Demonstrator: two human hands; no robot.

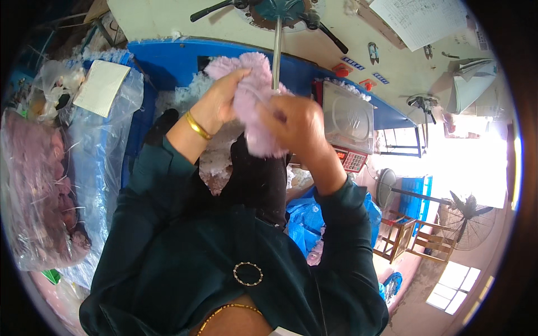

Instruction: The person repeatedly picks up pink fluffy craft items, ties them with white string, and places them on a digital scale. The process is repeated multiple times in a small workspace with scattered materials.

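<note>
Your left hand (227,95) is pinching the upper edge of the pink plush (255,131) between thumb and fingers. Your right hand (300,120) is curling against the plush's other side; it is blurring, so you cannot tell whether its fingers are closing on the fur. The plush is hanging above your lap, just under the desk's (179,21) edge, and the metal tube (277,53) is reaching down to it. Whether the tube's tip is sitting inside or behind the plush, you cannot tell.

On your left, a clear bag (42,196) is holding pink furry pieces, too pressed together to count. One sheet (101,87) is lying over the clear plastic (92,168) next to it. By your right elbow, blue plastic (304,224) is bunching around some more pink fur (315,255). White fluff (216,162) is lying below the plush. Beyond your right arm, a blue crate (416,196) is standing near one fan (465,221); its contents are not showing.

One scale (353,159) is sitting beside your right forearm. On the desk, two snips (374,53) are lying apart, and two red knobs (342,70) are sitting along the edge.
</note>
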